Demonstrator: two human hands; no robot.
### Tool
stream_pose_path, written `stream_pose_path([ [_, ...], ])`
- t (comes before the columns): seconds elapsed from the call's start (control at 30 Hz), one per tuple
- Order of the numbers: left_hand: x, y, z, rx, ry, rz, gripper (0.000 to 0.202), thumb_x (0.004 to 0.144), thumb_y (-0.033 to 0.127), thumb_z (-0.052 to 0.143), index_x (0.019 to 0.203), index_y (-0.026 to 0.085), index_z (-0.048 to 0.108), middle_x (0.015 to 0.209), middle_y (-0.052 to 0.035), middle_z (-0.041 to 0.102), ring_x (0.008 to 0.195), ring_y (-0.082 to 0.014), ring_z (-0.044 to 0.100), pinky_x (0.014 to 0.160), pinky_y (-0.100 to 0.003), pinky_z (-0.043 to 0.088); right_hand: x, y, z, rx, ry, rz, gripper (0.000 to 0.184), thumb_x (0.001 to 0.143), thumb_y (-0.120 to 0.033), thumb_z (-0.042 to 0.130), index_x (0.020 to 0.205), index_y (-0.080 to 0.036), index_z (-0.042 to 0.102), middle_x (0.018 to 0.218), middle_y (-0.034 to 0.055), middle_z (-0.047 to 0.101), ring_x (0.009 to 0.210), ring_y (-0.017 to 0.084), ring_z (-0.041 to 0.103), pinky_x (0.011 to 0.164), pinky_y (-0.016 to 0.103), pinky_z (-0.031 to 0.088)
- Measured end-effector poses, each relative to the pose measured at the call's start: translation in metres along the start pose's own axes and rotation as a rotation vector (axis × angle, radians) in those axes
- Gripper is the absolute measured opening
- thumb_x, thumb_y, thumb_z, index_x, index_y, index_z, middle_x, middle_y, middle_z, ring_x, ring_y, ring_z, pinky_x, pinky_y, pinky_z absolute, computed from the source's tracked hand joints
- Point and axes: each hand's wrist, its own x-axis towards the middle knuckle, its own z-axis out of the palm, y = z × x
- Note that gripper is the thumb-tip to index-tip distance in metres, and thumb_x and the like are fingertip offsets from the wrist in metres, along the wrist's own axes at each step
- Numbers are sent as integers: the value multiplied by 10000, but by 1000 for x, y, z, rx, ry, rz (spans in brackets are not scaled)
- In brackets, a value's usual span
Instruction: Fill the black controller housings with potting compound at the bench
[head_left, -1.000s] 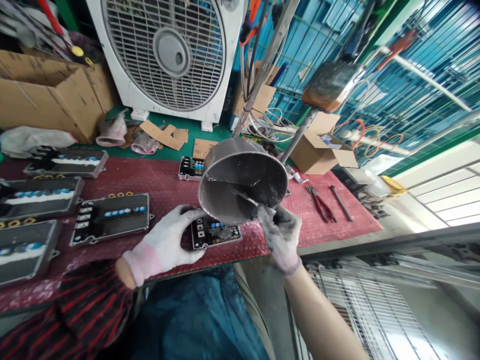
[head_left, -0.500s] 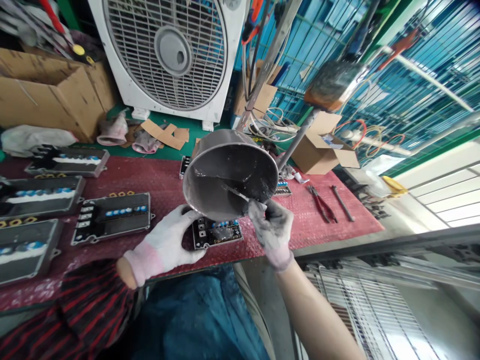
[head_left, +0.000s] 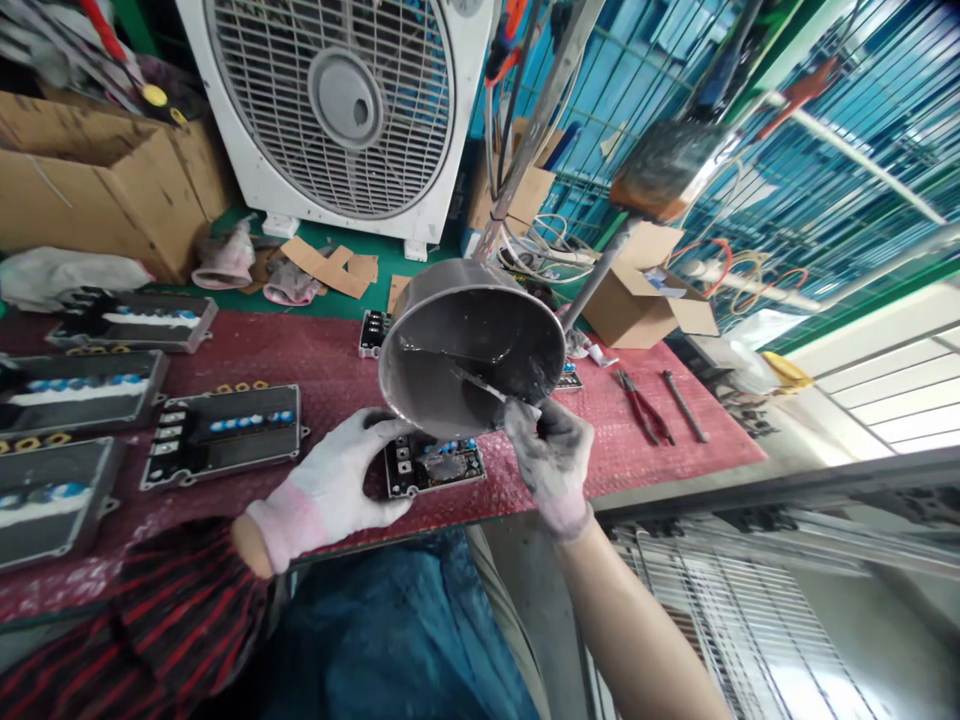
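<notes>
My right hand (head_left: 551, 455), in a grey-smeared glove, grips the rim of a grey bucket (head_left: 442, 390) and pinches a thin metal stick (head_left: 476, 383) that reaches inside it. The bucket is tilted with its mouth toward me, and grey paste coats its inner wall. It hangs just above a small circuit module (head_left: 431, 468) on the red mat (head_left: 315, 350). My left hand (head_left: 330, 490), in a white glove, holds that module by its left edge, thumb below and fingers above. A grey patch lies on the module's top.
Several larger black modules (head_left: 221, 430) lie in rows on the left of the mat. Another small board (head_left: 373, 333) sits behind the bucket. Pliers (head_left: 641, 405) and a rod lie at the right. A white fan (head_left: 337, 110) and cardboard boxes (head_left: 82, 180) stand behind.
The bucket and my right hand shifted a little left and up, closer over the small module. A grey patch now shows on the module. My left hand has stayed put.
</notes>
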Motion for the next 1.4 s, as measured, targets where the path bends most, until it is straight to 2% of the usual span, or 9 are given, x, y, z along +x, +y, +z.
stream_pose_path([
  [0.27,1,0,0,7,16,-3,661,710,325,729,1333,224,533,1298,-101,572,1213,-280,580,1100,-438,459,3,3,-12,-65,48,-28,379,741,-340,601,504,-224,328,518,-65,268,499,70,245,441,242,242],
  [0.63,1,-5,4,38,28,16,674,704,364,735,1328,214,527,1297,-110,570,1213,-288,586,1107,-453,457,5,12,-19,-41,112,33,364,714,-365,618,499,-219,363,511,-64,273,500,70,250,446,243,224],
  [1.03,1,-4,3,46,26,-7,676,703,367,735,1330,218,531,1307,-109,575,1226,-293,580,1109,-453,457,8,21,-28,-90,132,23,383,733,-363,613,513,-220,335,514,-63,270,511,67,240,446,241,200],
  [1.4,1,-2,2,71,8,-20,701,723,387,720,1369,212,511,1323,-114,555,1223,-301,578,1107,-448,458,6,18,-28,-85,109,-12,367,737,-353,619,514,-217,361,517,-66,291,500,71,268,455,244,218],
])
